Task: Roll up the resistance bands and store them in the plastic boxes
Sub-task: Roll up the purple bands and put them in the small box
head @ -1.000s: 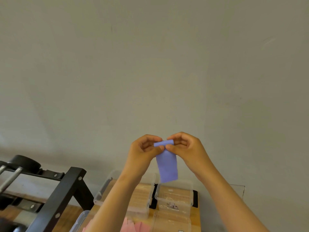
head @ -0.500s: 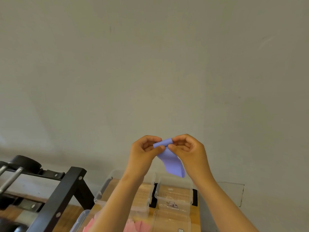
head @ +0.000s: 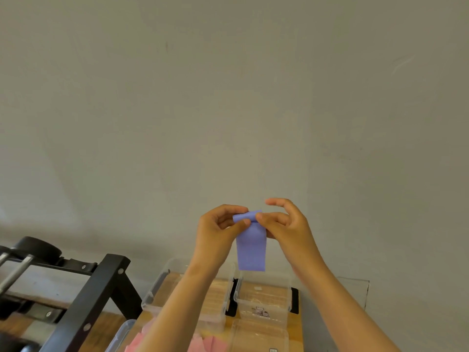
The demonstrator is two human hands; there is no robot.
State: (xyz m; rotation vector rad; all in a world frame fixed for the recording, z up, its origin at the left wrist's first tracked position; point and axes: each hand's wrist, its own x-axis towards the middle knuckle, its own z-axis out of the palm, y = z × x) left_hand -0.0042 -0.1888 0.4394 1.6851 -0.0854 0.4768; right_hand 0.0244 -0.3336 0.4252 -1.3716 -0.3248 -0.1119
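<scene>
The purple band (head: 251, 250) hangs in the air before the wall, only its top edge curled into a small roll. The left hand (head: 218, 229) and right hand (head: 289, 227) each pinch that roll. Below on the bench (head: 296, 334), the plastic boxes (head: 154, 288) seem to hold no bands yet, and pink bands (head: 210, 344) wait unrolled.

Purple band (head: 250, 247) top rolled, tail hanging above clear boxes (head: 264, 295)
</scene>
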